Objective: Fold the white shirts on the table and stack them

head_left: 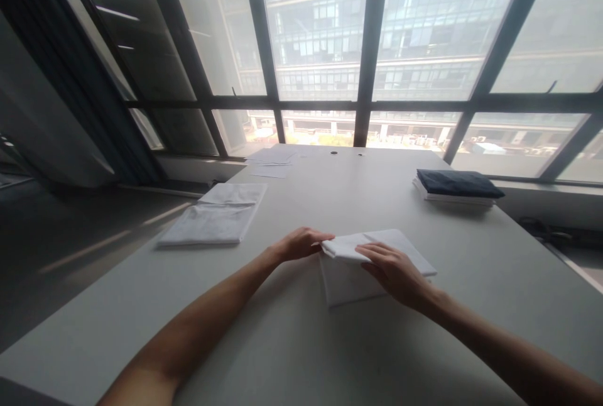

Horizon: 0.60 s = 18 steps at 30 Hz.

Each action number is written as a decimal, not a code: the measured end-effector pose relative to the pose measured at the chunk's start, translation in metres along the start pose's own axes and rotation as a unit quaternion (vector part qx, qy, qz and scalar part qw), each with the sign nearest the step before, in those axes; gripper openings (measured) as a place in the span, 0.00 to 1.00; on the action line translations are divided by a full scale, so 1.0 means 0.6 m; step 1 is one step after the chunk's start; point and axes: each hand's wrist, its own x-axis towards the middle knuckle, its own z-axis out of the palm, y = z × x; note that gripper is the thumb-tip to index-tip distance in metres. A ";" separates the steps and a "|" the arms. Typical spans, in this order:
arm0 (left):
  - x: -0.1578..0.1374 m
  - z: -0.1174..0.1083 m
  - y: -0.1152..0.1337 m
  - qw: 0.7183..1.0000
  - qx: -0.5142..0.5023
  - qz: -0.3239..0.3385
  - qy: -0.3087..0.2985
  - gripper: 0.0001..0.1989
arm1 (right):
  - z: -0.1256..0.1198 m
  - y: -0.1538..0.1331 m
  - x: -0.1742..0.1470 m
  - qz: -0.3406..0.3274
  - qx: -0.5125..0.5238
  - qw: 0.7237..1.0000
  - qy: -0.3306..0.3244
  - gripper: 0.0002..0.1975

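Table: a long, pale grey table (301, 330) with a smooth matt top runs from the near edge to the window; two small round holes sit near its far end.
Room: tall panes in dark metal frames (372, 48) fill the far wall, with a glass office block outside; the floor at left lies in shade with streaks of light.
White cloth: a folded white cloth (351, 268), thin and soft, roughly square, lies flat on the table at near centre, its upper layer doubled over along the far-left edge.
Left hand: the left hand (301, 244) lies at the cloth's left side, fingers curled and closed on the folded edge at the far-left corner; the fingertips (325, 239) touch the fabric.
Right hand: the right hand (393, 271) rests palm down on the cloth's right half, fingers spread fairly flat and pressing the top layer, grasping nothing; the cloth shows on both sides of it.
Left stack: a flat white folded sheet (214, 220), rectangular and slightly creased, lies near the table's left edge, well apart from the hands.
Far papers: thin white sheets (271, 161) lie at the far left of the table.
Right stack: a dark navy folded cloth (456, 183) sits on a few white folded pieces at the far right.
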 end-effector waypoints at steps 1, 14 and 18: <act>-0.003 0.005 0.001 0.999 0.032 -0.001 0.004 0.17 | 0.002 0.000 -0.004 -0.015 -0.009 1.000 -0.013 0.17; -0.009 0.038 -0.024 0.986 0.160 -0.010 0.038 0.15 | -0.029 0.042 -0.083 -0.027 0.019 0.995 -0.095 0.31; -0.011 0.031 -0.016 0.982 0.182 -0.041 0.022 0.12 | -0.050 0.095 -0.095 0.012 -0.014 0.998 -0.059 0.32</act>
